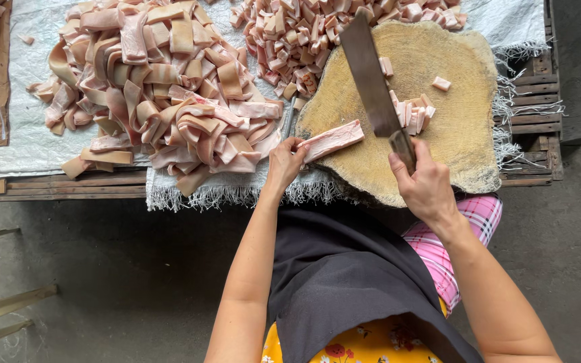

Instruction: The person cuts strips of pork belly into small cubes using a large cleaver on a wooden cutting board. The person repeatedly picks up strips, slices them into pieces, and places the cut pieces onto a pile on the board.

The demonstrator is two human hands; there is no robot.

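My left hand grips one end of a pale pink strip of pork skin lying across the near left edge of a round wooden chopping block. My right hand is closed around the handle of a long cleaver, whose blade is raised over the block and points away from me. A small cluster of cut pink pieces lies on the block to the right of the blade.
A big heap of long pork skin strips lies on a white woven sheet to the left. A pile of small cut cubes sits behind the block. Wooden pallet slats show at the right, concrete floor below.
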